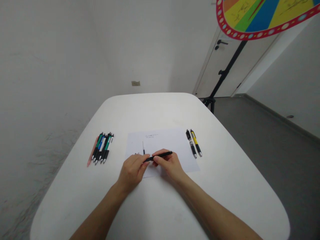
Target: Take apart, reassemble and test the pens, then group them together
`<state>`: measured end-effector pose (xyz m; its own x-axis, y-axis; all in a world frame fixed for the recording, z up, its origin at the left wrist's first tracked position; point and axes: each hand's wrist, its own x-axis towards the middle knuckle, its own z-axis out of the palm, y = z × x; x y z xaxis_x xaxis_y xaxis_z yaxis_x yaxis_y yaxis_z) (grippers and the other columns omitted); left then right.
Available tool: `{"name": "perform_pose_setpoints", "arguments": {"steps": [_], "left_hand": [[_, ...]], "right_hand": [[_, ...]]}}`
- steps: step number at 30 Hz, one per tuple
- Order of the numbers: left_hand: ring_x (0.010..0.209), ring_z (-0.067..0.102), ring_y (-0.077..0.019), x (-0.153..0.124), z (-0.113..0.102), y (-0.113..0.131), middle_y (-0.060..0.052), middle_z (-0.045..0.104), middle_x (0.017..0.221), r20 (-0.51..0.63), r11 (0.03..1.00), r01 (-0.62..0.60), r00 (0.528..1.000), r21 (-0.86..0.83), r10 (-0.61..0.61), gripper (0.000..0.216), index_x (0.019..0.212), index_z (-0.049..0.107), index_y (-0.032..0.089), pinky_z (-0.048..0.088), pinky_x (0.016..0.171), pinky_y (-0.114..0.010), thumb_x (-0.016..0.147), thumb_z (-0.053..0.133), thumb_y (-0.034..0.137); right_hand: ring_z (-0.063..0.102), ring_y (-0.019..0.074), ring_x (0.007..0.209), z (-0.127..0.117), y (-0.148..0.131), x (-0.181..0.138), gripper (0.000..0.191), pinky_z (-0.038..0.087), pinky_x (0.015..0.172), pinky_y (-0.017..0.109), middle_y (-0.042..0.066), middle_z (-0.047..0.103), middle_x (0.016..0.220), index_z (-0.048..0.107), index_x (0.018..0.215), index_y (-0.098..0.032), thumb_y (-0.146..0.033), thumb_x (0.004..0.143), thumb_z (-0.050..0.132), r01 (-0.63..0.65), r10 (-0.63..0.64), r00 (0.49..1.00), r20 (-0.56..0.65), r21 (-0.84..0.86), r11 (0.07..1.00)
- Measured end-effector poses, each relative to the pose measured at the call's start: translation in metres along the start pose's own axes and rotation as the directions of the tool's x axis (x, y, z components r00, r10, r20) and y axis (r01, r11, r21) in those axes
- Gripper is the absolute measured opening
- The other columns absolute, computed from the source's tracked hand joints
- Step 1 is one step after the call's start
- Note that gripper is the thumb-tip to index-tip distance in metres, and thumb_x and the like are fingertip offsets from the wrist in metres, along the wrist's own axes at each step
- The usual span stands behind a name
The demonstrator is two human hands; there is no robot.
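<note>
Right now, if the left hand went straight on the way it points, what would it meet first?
Likely the right hand, just beyond the left hand along the pen both hold, though depth is hard to judge.

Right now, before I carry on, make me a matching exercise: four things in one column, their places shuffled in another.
Things
1. Central black pen
2. Yellow-and-black pen
3. Pen bunch
4. Multicoloured wheel

Places
A. On a black stand, beyond the table
B. On the table's left side
C. Held by the left hand and right hand
D. Beside a clear-and-black pen, at right

Pairs: 1-C, 2-D, 3-B, 4-A
</note>
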<state>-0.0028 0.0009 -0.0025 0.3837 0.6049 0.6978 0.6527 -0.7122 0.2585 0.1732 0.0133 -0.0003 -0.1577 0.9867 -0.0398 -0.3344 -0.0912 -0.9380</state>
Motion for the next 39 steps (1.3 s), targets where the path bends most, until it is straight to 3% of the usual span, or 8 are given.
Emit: {"name": "perform_pose_setpoints", "arguments": {"steps": [5,13,29,39], "left_hand": [[0.070,0.066,-0.0148,-0.0023,-0.0026,-0.0036,-0.004,0.071,0.080,-0.016,0.998,0.063,0.998,-0.001,-0.063,0.012,0.101,0.062,0.017,0.054,0.065,-0.026,0.095,0.053,0.022],[0.066,0.062,-0.0154,0.0001,-0.0020,0.0001,-0.003,0.067,0.074,0.016,0.994,0.100,0.995,0.045,-0.101,0.017,0.092,0.061,0.017,0.051,0.062,-0.027,0.097,0.045,0.021],[0.060,0.057,-0.0162,-0.0002,0.0000,-0.0023,-0.003,0.064,0.068,0.034,0.989,0.000,0.999,0.148,-0.005,0.031,0.084,0.060,0.017,0.045,0.057,-0.028,0.101,0.036,0.026],[0.067,0.063,-0.0166,-0.0016,-0.0023,0.0001,-0.004,0.068,0.074,0.058,0.992,0.088,0.994,0.095,-0.094,0.027,0.094,0.064,0.017,0.049,0.063,-0.029,0.099,0.037,0.023]], "right_hand": [[0.061,0.0137,0.052,-0.0026,0.0014,0.0016,0.025,0.049,0.055,0.028,0.001,0.069,0.060,0.070,0.073,-0.018,-0.038,0.063,0.082,-0.030,0.039,0.996,-0.077,0.109,0.994],[0.064,0.0154,0.054,-0.0028,0.0000,-0.0002,0.032,0.053,0.057,0.030,0.003,0.070,0.060,0.072,0.075,-0.017,-0.042,0.059,0.086,-0.090,0.098,0.994,-0.047,0.155,0.984],[0.062,0.0137,0.051,-0.0028,-0.0006,0.0005,0.036,0.051,0.053,0.027,0.004,0.070,0.059,0.072,0.070,-0.015,-0.046,0.057,0.087,-0.103,0.115,0.992,-0.059,0.182,0.978],[0.061,0.0137,0.051,-0.0026,-0.0016,0.0009,0.036,0.051,0.053,0.028,0.004,0.070,0.061,0.072,0.069,-0.016,-0.047,0.056,0.086,-0.087,0.101,0.992,-0.079,0.164,0.983]]}}
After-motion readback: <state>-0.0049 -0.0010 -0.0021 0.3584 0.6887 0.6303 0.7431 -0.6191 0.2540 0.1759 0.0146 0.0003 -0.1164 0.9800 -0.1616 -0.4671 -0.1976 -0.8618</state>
